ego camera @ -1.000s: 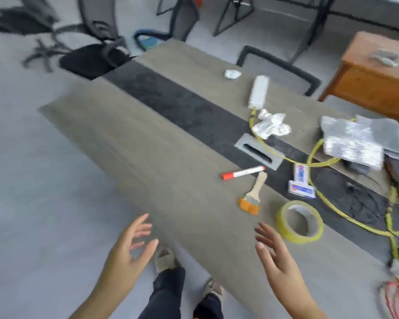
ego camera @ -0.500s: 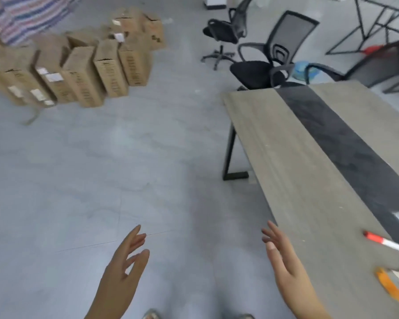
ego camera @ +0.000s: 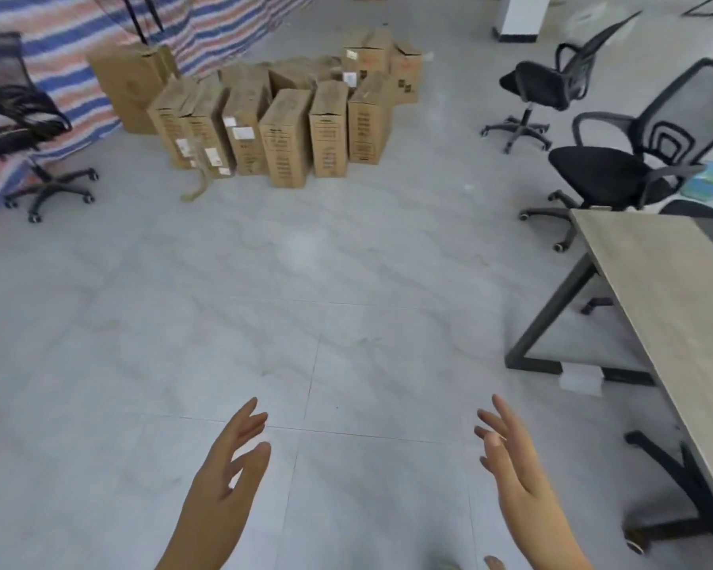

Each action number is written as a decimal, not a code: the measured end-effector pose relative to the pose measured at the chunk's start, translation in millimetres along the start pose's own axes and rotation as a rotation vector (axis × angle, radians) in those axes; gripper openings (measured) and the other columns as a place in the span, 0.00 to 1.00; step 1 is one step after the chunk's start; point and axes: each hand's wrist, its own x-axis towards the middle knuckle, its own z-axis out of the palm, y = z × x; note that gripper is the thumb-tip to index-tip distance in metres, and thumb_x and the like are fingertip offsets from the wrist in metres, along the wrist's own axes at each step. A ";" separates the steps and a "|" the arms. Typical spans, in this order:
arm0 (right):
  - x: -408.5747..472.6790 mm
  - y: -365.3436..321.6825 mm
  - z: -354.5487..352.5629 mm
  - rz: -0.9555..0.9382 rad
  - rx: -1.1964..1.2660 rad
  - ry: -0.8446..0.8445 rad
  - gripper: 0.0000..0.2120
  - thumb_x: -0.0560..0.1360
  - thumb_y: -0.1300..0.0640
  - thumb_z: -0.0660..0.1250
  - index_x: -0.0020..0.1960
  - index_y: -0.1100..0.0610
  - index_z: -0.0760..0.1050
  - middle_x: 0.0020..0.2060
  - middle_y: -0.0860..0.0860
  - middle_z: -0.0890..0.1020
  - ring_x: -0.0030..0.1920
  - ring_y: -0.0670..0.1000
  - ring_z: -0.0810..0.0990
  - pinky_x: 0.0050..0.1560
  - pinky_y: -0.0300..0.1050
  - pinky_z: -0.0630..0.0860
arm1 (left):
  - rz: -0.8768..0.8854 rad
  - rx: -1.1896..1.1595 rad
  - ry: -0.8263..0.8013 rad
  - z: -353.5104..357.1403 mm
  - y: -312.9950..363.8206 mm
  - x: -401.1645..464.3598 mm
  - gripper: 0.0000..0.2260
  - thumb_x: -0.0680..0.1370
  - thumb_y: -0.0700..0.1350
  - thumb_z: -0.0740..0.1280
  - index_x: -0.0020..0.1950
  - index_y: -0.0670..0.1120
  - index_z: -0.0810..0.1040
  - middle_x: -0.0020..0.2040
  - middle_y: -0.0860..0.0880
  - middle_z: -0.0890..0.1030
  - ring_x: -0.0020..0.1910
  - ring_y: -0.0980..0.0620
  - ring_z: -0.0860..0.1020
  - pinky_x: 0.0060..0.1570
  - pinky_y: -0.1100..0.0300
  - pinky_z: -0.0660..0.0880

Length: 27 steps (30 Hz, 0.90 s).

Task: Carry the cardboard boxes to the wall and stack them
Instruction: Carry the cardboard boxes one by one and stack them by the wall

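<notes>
Several tall brown cardboard boxes (ego camera: 285, 133) stand upright in a cluster on the grey tiled floor far ahead, with a bigger box (ego camera: 130, 86) behind them at the left and more boxes (ego camera: 383, 61) at the back right. My left hand (ego camera: 227, 479) and my right hand (ego camera: 515, 475) are raised low in the view, palms facing each other, fingers straight and spread. Both hands hold nothing and are well short of the boxes.
A striped tarp (ego camera: 58, 30) hangs behind the boxes at the upper left. Black office chairs stand at the left (ego camera: 21, 117) and right (ego camera: 634, 158), another further back (ego camera: 548, 84). A wooden table (ego camera: 667, 298) with black legs runs along the right edge.
The view has swung left, away from the table and its clutter, onto the floor and the boxes, which now sit nearer the centre. Both hands stay raised and empty.
</notes>
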 end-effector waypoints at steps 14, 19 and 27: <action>217.6 -49.9 41.3 -0.009 -0.043 -0.114 0.21 0.70 0.42 0.57 0.63 0.33 0.62 0.62 0.38 0.74 0.60 0.40 0.75 0.64 0.48 0.71 | 0.001 -0.009 0.147 26.0 8.6 191.6 0.25 0.76 0.43 0.62 0.52 0.78 0.71 0.56 0.67 0.78 0.55 0.68 0.76 0.50 0.78 0.71; 333.2 -89.8 29.8 -0.070 -0.070 -0.142 0.21 0.74 0.46 0.57 0.65 0.33 0.62 0.62 0.38 0.75 0.60 0.37 0.76 0.63 0.46 0.72 | -0.004 -0.013 0.189 56.5 32.8 290.8 0.30 0.78 0.36 0.60 0.49 0.78 0.73 0.55 0.66 0.79 0.53 0.65 0.78 0.50 0.72 0.73; 469.9 -111.8 24.8 -0.037 -0.112 -0.114 0.21 0.72 0.43 0.57 0.64 0.33 0.63 0.61 0.39 0.76 0.61 0.43 0.76 0.64 0.51 0.72 | -0.024 -0.065 0.142 103.4 56.0 426.0 0.15 0.76 0.53 0.62 0.51 0.77 0.73 0.55 0.65 0.79 0.54 0.65 0.78 0.53 0.67 0.74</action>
